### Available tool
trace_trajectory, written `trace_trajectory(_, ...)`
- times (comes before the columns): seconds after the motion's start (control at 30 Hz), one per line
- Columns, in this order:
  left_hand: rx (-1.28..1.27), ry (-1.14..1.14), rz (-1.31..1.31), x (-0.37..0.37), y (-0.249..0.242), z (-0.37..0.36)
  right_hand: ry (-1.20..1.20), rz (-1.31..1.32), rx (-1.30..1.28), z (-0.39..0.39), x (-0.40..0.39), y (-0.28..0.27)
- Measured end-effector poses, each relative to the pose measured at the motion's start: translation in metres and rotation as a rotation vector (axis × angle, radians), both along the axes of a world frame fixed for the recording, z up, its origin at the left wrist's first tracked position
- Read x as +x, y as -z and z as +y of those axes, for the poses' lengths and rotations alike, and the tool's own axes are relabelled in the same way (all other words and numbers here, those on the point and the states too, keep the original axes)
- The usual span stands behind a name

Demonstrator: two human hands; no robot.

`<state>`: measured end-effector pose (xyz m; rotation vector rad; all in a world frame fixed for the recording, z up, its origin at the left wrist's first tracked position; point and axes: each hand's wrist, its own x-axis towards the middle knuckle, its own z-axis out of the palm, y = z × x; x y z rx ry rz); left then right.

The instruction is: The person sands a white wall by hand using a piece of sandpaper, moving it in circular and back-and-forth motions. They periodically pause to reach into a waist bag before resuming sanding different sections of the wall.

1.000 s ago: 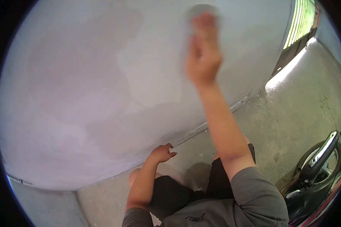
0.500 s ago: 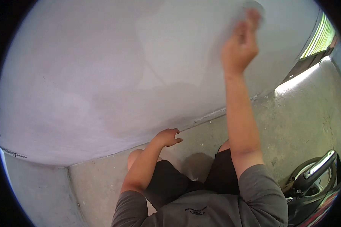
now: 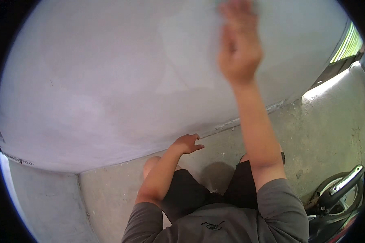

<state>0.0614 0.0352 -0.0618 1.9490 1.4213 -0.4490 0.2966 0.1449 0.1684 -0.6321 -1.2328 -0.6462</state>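
My right hand (image 3: 241, 44) is raised against the pale grey wall (image 3: 109, 73), high in the view. Its fingers are smeared by motion and look curled around something dull and greyish at the top edge, too blurred to name. Lighter and darker patches mark the wall around it. Lower down, my left hand (image 3: 187, 144) hangs near the foot of the wall beside my knee. Its thumb and fingers are apart, with nothing between them.
My knees are bent above the concrete floor (image 3: 300, 141). A motorbike wheel (image 3: 344, 194) stands at the lower right. Light comes through a slatted opening (image 3: 348, 44) at the upper right. A chain (image 3: 16, 158) hangs at the left, near another wall (image 3: 44, 198).
My right hand has swept left and slightly up across the wall. The left hand keeps its pose, and the whole view has shifted a little.
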Motion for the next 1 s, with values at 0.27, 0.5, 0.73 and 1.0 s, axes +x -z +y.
trace_trajectory(0.27, 0.011, 0.03, 0.009, 0.003, 0.003, 0.002, -0.114, 0.629, -0.209, 0.009, 0.092, 0.005)
trace_trajectory(0.5, 0.023, 0.045, 0.022, 0.002, 0.012, 0.001, 0.056, 0.186, -0.014, 0.01, 0.028, 0.01)
trace_trajectory(0.73, 0.046, 0.033, -0.042, -0.01, 0.026, 0.002, -0.205, -0.216, -0.129, -0.036, -0.069, 0.021)
trace_trajectory(1.0, -0.007, -0.008, 0.034, 0.003, 0.007, 0.002, 0.072, 0.141, 0.015, 0.01, 0.033, 0.005)
